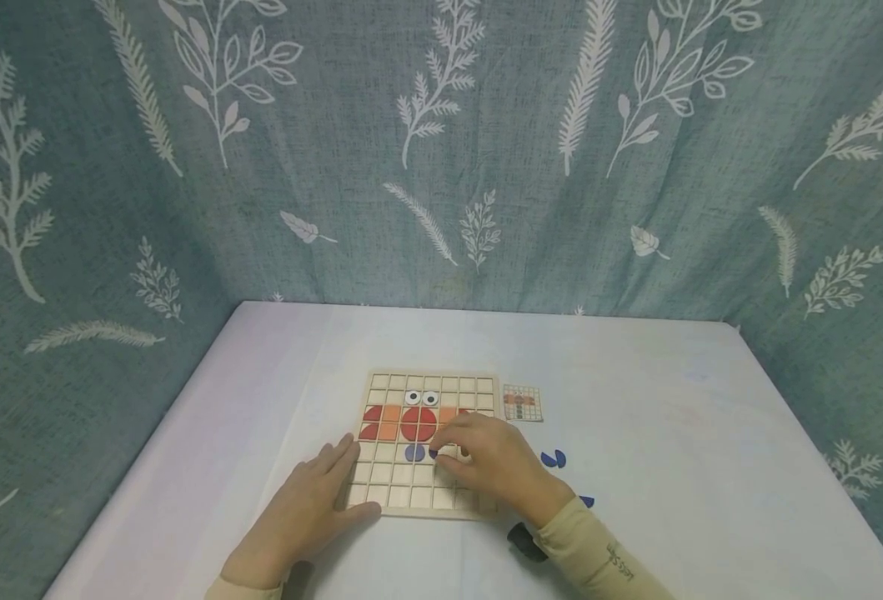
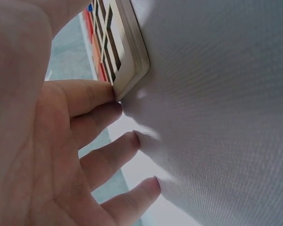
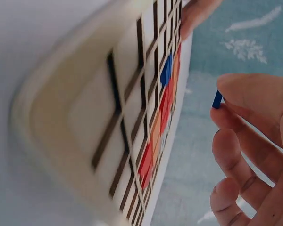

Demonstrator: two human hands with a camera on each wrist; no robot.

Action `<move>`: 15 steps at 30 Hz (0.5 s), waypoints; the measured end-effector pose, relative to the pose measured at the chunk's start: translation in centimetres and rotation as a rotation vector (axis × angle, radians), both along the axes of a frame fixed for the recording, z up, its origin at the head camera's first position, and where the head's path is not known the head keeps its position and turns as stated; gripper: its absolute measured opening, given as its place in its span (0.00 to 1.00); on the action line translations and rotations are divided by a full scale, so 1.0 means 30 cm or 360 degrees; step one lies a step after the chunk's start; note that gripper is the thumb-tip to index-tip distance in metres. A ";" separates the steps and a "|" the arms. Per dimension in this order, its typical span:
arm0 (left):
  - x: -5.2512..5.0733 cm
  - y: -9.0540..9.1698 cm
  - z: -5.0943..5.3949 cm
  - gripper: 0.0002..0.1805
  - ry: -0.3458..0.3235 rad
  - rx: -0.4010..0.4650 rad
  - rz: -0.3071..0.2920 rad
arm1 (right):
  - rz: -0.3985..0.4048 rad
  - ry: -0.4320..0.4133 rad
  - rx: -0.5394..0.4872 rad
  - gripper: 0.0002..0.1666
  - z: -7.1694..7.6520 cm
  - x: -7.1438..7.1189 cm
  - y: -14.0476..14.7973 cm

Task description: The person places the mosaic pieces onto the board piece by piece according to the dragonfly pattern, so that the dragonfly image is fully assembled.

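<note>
A wooden grid board (image 1: 401, 497) lies on the table with red, orange, white-eyed and blue pieces set in its cells. My right hand (image 1: 489, 454) is over the board's right half, pinching a small blue piece (image 3: 217, 99) between thumb and index finger. In the head view that piece is just right of two blue pieces (image 1: 414, 452) below the red circle (image 1: 418, 424). With fingers spread and fairly straight, my left hand (image 1: 309, 504) rests at the board's lower left corner. In the left wrist view, its index fingertip touches the board corner (image 2: 132, 75).
A small pattern card (image 1: 523, 403) lies right of the board. Loose blue pieces (image 1: 554, 459) are on the white table (image 1: 674, 417) to the right, another (image 1: 587, 502) partly behind the right sleeve. A black object (image 1: 525, 543) sits by the right wrist. Leaf-patterned curtains (image 1: 351, 167) surround the table.
</note>
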State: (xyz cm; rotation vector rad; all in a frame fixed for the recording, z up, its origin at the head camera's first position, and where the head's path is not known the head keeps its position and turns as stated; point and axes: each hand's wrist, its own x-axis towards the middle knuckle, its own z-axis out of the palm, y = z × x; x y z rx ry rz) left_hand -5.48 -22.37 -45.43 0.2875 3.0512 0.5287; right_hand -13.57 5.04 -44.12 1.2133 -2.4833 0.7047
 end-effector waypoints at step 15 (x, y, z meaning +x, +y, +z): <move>-0.005 -0.008 -0.015 0.51 0.0019 0.0022 -0.0006 | 0.0152 0.0036 0.0153 0.03 -0.008 0.032 -0.114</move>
